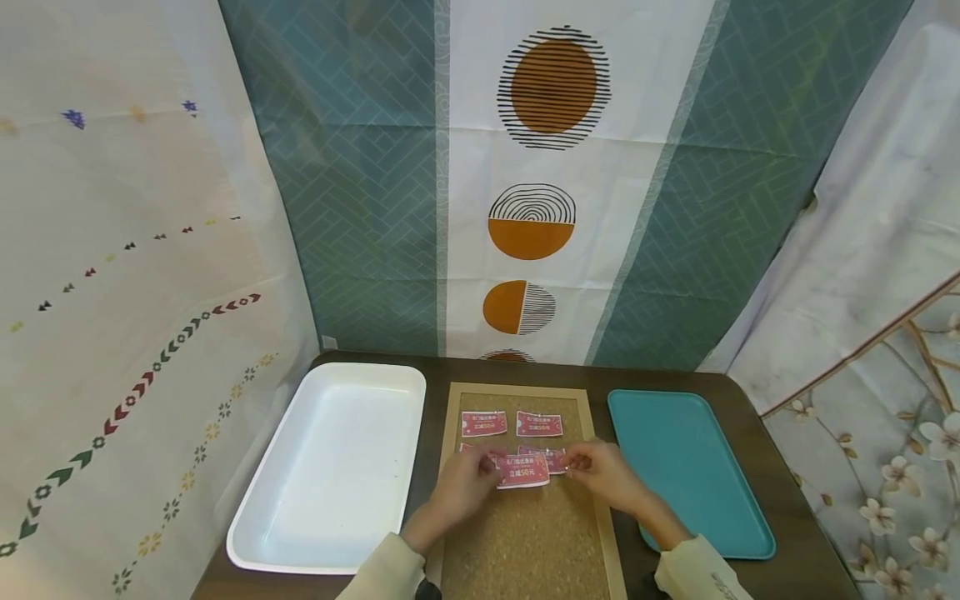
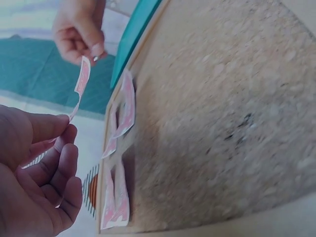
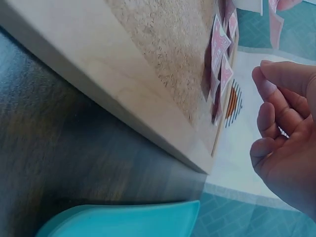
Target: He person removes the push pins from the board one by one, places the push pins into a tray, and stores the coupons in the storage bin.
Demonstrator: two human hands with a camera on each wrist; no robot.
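Observation:
My left hand (image 1: 467,482) pinches a pink printed coupon (image 1: 523,471) by its left end between thumb and forefinger. The coupon is held out over the corkboard (image 1: 536,542) and bends slightly in the left wrist view. My right hand (image 1: 603,473) is close to the coupon's other end, apart from it in the right wrist view. Its thumb and forefinger meet at the tips on a small shiny pin-like thing (image 2: 96,59). Behind the held coupon, several like coupons are on the board, among them an upper left coupon (image 1: 483,423) and an upper right coupon (image 1: 539,424); the lower ones are partly hidden.
A white tray (image 1: 337,400) stands left of the wood-framed board, and a teal tray (image 1: 675,458) stands right of it. All are on a dark wooden table (image 1: 787,483). A patterned curtain (image 1: 360,208) hangs behind the table's far edge.

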